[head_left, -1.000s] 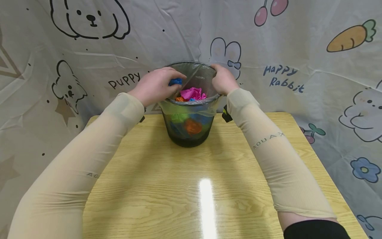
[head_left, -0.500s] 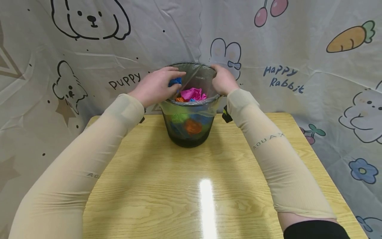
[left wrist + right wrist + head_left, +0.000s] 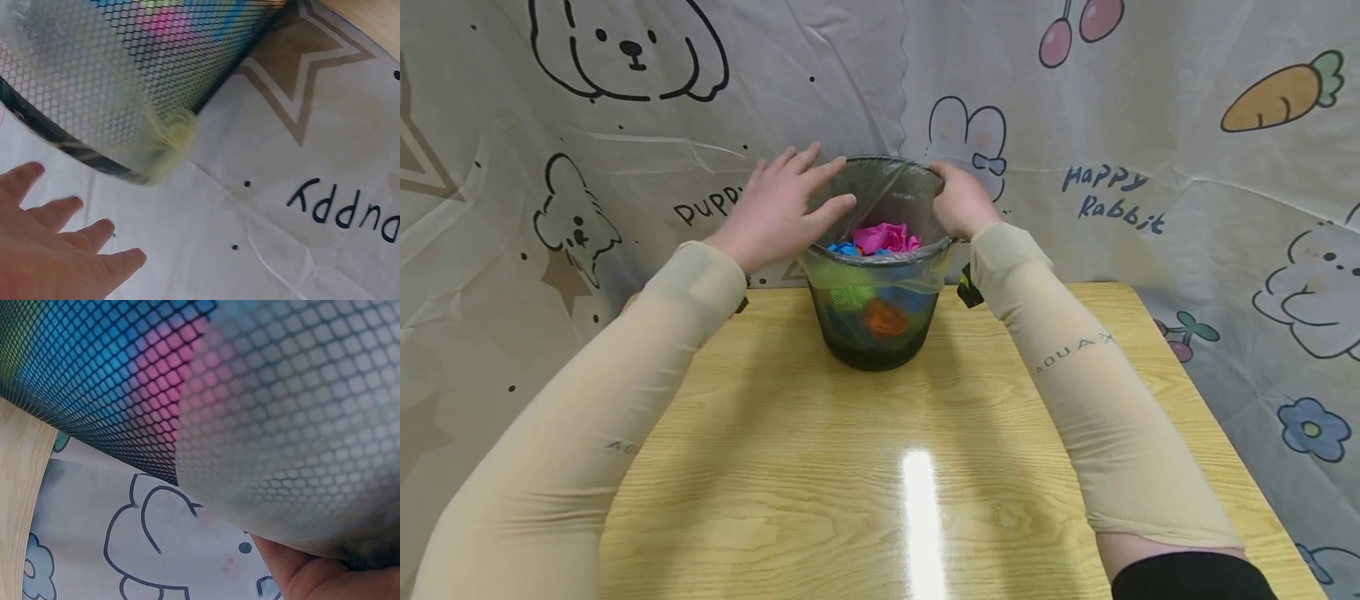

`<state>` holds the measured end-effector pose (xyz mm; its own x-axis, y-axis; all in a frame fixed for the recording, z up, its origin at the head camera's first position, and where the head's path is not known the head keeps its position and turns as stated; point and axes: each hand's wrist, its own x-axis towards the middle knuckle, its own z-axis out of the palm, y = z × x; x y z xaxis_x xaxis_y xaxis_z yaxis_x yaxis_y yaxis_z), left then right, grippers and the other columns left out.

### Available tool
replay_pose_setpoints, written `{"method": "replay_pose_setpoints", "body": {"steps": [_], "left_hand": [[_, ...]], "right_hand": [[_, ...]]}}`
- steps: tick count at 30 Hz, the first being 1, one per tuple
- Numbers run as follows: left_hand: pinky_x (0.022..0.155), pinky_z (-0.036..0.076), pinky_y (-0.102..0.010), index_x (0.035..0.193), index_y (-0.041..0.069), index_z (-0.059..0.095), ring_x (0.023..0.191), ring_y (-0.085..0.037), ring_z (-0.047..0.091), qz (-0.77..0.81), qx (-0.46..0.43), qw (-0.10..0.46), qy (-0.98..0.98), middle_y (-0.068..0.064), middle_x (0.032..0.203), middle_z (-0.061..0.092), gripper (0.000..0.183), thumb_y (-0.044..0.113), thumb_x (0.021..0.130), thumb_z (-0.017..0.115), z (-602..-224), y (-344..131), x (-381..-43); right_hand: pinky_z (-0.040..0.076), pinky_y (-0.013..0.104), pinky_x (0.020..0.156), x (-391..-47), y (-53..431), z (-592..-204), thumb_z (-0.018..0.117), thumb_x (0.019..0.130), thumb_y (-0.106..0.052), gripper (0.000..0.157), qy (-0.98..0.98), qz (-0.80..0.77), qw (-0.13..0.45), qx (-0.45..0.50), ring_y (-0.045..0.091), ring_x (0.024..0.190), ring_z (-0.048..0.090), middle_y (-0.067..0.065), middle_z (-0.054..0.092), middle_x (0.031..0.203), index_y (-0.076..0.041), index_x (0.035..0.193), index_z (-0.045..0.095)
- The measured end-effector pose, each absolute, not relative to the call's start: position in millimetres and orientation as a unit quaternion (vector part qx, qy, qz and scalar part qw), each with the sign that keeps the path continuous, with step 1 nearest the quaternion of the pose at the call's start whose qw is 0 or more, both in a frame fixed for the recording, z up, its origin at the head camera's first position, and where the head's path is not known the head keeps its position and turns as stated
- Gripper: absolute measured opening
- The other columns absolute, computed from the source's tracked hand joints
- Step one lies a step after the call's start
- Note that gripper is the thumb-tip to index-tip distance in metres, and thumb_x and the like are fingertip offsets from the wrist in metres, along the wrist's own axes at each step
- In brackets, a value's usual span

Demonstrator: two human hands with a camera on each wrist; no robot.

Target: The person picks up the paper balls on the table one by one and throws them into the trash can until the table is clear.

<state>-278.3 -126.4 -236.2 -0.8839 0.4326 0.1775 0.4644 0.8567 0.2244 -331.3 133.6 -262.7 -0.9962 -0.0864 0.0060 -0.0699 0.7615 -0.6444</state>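
A black mesh wastebasket (image 3: 874, 357) stands upright at the table's back, lined with a thin clear yellowish plastic bag (image 3: 174, 139) folded over its rim. Inside lie a crumpled pink piece (image 3: 886, 237) and a blue one (image 3: 845, 248); orange and green show through the mesh. My left hand (image 3: 778, 204) is beside the left of the rim, fingers spread and nothing in them. In the left wrist view its fingertips are just off the rim. With my right hand (image 3: 962, 200) I hold the right side of the rim; the fingers on the inner side are partly hidden.
The wooden table (image 3: 820, 467) reaches toward me, with a bright light reflection on it. Close behind the wastebasket hangs a pale cloth (image 3: 1135, 275) printed with cartoon animals and words.
My left hand has let go of the crumpled blue piece, which now lies in the wastebasket. That hand has opened and drawn back left. My right hand has stayed on the rim.
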Motion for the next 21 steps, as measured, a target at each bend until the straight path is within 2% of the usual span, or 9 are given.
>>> {"method": "replay_pose_setpoints", "body": {"steps": [3,5,7,10,12,14,16,18,21], "left_hand": [[0.121,-0.007,-0.057,0.166,0.030,0.016,0.156,-0.034,-0.002,-0.145,-0.225,0.065,-0.961,-0.006,0.171,0.002,0.072,0.066,0.105,0.030,-236.8,-136.3,-278.0],[0.121,-0.009,-0.057,0.166,0.030,0.013,0.156,-0.033,-0.004,-0.152,-0.218,0.065,-0.962,-0.006,0.171,-0.001,0.073,0.066,0.105,0.029,-237.5,-143.6,-278.0],[0.121,-0.009,-0.057,0.166,0.031,0.011,0.156,-0.033,-0.004,-0.160,-0.209,0.066,-0.963,-0.006,0.171,-0.003,0.073,0.066,0.104,0.029,-239.1,-151.4,-278.7],[0.120,-0.008,-0.059,0.166,0.029,0.011,0.156,-0.033,-0.003,-0.169,-0.195,0.071,-0.964,-0.006,0.171,-0.002,0.074,0.066,0.104,0.030,-242.6,-163.1,-280.6],[0.120,-0.007,-0.060,0.166,0.029,0.011,0.156,-0.032,-0.002,-0.174,-0.187,0.073,-0.964,-0.007,0.171,-0.002,0.075,0.066,0.104,0.031,-245.5,-170.5,-282.2],[0.120,-0.006,-0.061,0.166,0.028,0.011,0.156,-0.032,-0.001,-0.177,-0.179,0.075,-0.965,-0.008,0.171,-0.001,0.074,0.065,0.105,0.031,-248.3,-177.5,-284.0],[0.120,-0.006,-0.062,0.166,0.027,0.010,0.156,-0.032,0.000,-0.182,-0.170,0.075,-0.966,-0.009,0.171,0.000,0.074,0.064,0.105,0.030,-250.9,-183.9,-285.5],[0.120,-0.007,-0.062,0.166,0.027,0.009,0.156,-0.033,0.000,-0.186,-0.160,0.074,-0.967,-0.010,0.171,0.000,0.074,0.064,0.105,0.029,-253.6,-189.8,-286.8],[0.119,-0.008,-0.063,0.166,0.026,0.007,0.156,-0.035,0.000,-0.189,-0.150,0.072,-0.968,-0.011,0.171,-0.001,0.074,0.063,0.106,0.027,-258.3,-197.1,-287.5]], "right_hand": [[0.035,0.038,0.114,-332.3,134.4,-261.5,0.032,0.098,0.002,0.072,0.940,-0.339,0.017,-0.035,0.023,0.144,0.037,0.004,0.032,0.165,-0.021,0.166,0.021],[0.043,0.035,0.105,-333.8,135.5,-261.6,0.031,0.097,0.003,0.076,0.937,-0.348,0.021,-0.032,0.021,0.138,0.043,0.001,0.024,0.169,-0.022,0.167,0.014],[0.050,0.029,0.087,-334.8,137.0,-262.0,0.031,0.097,0.004,0.079,0.930,-0.365,0.026,-0.030,0.015,0.128,0.049,-0.002,0.016,0.171,-0.024,0.167,0.008],[0.046,0.026,0.059,-335.6,138.7,-263.1,0.029,0.096,0.007,0.082,0.910,-0.412,0.039,-0.031,0.013,0.100,0.053,-0.004,0.009,0.172,-0.025,0.167,0.004],[0.049,0.025,0.068,-334.3,139.9,-262.0,0.028,0.098,0.005,0.078,0.897,-0.440,0.047,-0.029,0.012,0.113,0.053,-0.004,0.007,0.172,-0.023,0.167,0.003],[0.049,0.027,0.092,-332.6,140.4,-259.7,0.028,0.101,-0.001,0.073,0.886,-0.460,0.048,-0.029,0.016,0.131,0.048,-0.001,0.008,0.172,-0.021,0.167,0.003],[0.035,0.030,0.114,-330.3,141.3,-256.8,0.030,0.106,-0.009,0.067,0.881,-0.470,0.046,-0.030,0.017,0.150,0.026,0.002,0.010,0.172,-0.018,0.167,0.004],[0.018,0.033,0.122,-328.1,142.5,-254.9,0.032,0.109,-0.018,0.063,0.882,-0.469,0.041,-0.031,0.020,0.154,0.019,0.003,0.012,0.171,-0.017,0.167,0.005],[0.016,0.034,0.123,-324.3,146.1,-255.7,0.033,0.112,-0.031,0.062,0.884,-0.465,0.038,-0.033,0.019,0.155,0.016,0.002,0.012,0.171,-0.018,0.167,0.007]]}}
